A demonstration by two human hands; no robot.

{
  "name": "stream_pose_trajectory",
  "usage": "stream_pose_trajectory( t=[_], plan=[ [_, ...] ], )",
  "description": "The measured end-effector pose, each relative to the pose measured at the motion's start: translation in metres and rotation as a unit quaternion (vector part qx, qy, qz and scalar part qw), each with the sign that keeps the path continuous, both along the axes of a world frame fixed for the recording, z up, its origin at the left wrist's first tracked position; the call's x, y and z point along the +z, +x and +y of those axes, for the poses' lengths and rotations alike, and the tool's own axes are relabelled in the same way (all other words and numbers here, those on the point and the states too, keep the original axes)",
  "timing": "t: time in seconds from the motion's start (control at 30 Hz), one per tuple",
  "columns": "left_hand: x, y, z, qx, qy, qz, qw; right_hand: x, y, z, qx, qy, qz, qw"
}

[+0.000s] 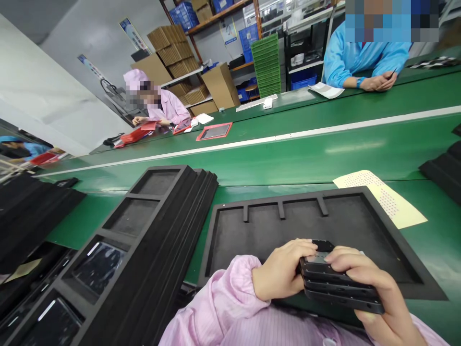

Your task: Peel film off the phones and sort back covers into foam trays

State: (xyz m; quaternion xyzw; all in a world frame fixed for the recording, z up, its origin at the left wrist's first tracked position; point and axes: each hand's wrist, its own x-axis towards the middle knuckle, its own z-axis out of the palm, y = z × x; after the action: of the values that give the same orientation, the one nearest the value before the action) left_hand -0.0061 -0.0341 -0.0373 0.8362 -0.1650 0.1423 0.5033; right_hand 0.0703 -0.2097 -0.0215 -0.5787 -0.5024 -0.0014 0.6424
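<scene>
Both of my hands hold a small stack of black phone housings (336, 283), tilted just above the near edge of a shallow black foam tray (406, 283). My left hand (283, 269) is closed on the left end of the stack, its fingertips over the top piece. My right hand (378, 283) wraps around the right side, fingers on top and thumb below. No parts show in the visible area of the tray, which has short dividers along its far side. My hands hide part of the top housing.
At left, stacked foam trays (187, 216) hold glossy phone-like pieces (99, 266) in their nearer pockets. A yellow sticker sheet (399, 206) lies by the tray's far right corner. More black foam (444, 168) sits at right. Two co-workers (169, 105) (363, 57) sit across the green bench (273, 163).
</scene>
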Motion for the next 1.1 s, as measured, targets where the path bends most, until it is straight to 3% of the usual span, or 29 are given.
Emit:
stream_pose_trajectory(
  t=[0.7,1.1],
  plan=[
    [0.003,0.001,0.003,0.002,0.01,-0.003,1.0,0.006,-0.001,0.001,-0.008,-0.012,0.013,1.0],
    [0.001,0.004,0.007,-0.014,-0.033,-0.008,0.999,0.009,0.003,0.006,-0.006,-0.028,-0.007,1.0]
  ],
)
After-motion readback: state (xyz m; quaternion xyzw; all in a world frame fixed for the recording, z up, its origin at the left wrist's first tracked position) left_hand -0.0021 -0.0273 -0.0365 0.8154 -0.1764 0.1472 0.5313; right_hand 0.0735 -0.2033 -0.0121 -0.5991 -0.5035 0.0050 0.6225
